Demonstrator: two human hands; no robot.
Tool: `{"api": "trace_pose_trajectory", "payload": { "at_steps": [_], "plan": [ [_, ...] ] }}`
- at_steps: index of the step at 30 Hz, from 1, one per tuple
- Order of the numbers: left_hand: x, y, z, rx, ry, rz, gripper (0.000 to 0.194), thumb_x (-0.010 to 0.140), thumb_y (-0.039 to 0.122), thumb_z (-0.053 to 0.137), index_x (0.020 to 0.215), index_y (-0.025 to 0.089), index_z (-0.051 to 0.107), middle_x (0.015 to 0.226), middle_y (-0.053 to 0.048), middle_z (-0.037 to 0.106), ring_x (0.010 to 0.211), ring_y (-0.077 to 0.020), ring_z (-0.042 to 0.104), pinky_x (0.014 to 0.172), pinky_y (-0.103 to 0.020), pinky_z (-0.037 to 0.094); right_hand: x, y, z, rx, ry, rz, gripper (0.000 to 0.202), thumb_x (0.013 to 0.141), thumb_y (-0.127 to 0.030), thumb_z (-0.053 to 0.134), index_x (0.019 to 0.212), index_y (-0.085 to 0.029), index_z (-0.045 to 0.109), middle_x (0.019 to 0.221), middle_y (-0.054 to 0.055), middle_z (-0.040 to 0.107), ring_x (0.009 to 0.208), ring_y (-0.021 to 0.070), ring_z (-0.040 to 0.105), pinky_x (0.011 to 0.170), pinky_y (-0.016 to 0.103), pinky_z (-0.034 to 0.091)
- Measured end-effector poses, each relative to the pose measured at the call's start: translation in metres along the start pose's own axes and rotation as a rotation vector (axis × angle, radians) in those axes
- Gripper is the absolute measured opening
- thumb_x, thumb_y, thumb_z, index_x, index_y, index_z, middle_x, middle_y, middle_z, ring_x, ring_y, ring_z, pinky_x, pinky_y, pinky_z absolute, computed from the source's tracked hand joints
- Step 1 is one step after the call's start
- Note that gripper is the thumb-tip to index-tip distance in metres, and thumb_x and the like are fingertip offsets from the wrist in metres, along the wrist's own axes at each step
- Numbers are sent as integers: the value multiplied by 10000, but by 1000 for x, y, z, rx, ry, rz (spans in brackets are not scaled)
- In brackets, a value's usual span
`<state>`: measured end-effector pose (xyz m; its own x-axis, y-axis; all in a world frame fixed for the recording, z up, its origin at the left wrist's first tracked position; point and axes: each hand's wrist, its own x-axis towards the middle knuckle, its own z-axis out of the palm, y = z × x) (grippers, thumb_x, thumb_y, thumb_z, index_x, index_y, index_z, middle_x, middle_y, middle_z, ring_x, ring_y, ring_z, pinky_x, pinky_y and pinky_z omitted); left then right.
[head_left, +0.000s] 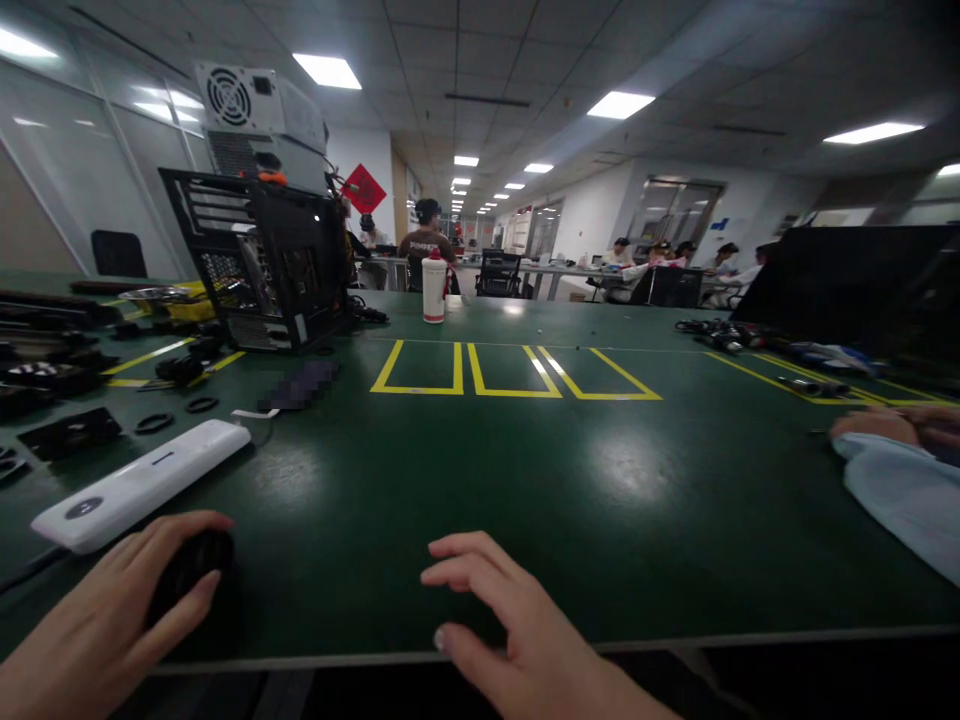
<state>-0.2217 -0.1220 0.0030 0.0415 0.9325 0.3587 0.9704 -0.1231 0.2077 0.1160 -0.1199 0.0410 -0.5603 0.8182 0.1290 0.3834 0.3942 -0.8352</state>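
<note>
My left hand (127,590) is curled around a black rounded object (187,575) near the front edge of the green table (405,490). Thumb and fingers lie on either side of it; its exact kind is too dark to tell. My right hand (502,620) is over the table's front edge, thumb and fingers apart, with nothing in it. Just beyond my left hand lies a white power strip (150,480) with a cable running off to the left.
An open black computer case (292,265) stands at the back left, behind loose parts and black rings (154,423). A white cup (434,290) stands near yellow tape outlines (417,391). Another person's blue sleeve (892,490) rests at right beside metal cylinders (814,386).
</note>
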Motion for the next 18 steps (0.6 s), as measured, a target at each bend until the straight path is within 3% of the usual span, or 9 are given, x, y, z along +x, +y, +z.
{"api": "trace_pose_trajectory", "payload": {
  "at_steps": [3,5,8,10,13,18],
  "plan": [
    [43,44,-2,-123,-160,57,340,805,407,393,1106,250,383,1085,-6,510,1005,-211,497,891,-365,381,2,2,-32,-49,30,26,262,758,-188,505,1012,-225,559,1082,36,542,1007,147,522,886,311,419],
    [79,77,7,-175,-200,140,341,809,389,373,1091,204,425,1072,-38,508,981,-210,500,873,-354,386,16,10,-47,-41,34,32,249,769,-210,504,1013,-205,554,1037,37,564,961,137,546,867,302,436],
    [131,123,36,-198,-190,277,368,777,381,419,1082,179,457,1051,-69,515,957,-232,495,843,-370,393,52,35,-66,4,20,75,265,780,-251,501,1032,-183,545,1030,51,585,923,139,571,825,310,462],
    [157,147,59,-225,-175,338,373,777,369,427,1087,163,453,1049,-86,510,939,-237,490,822,-374,396,80,58,-77,9,85,97,299,780,-277,504,1053,-162,544,1051,72,586,938,152,567,848,336,446],
    [184,172,86,-266,-156,373,373,797,368,402,1093,143,439,1057,-104,498,933,-240,476,802,-373,400,118,90,-87,96,221,169,364,770,-293,519,1083,-107,534,1056,113,587,947,168,563,863,349,432],
    [204,188,107,-294,-150,459,318,796,336,413,1054,153,447,1049,-93,474,943,-230,460,815,-366,398,152,120,-99,348,190,262,384,735,-332,569,1041,-100,565,958,97,620,847,155,592,810,320,466]
  ]
}}
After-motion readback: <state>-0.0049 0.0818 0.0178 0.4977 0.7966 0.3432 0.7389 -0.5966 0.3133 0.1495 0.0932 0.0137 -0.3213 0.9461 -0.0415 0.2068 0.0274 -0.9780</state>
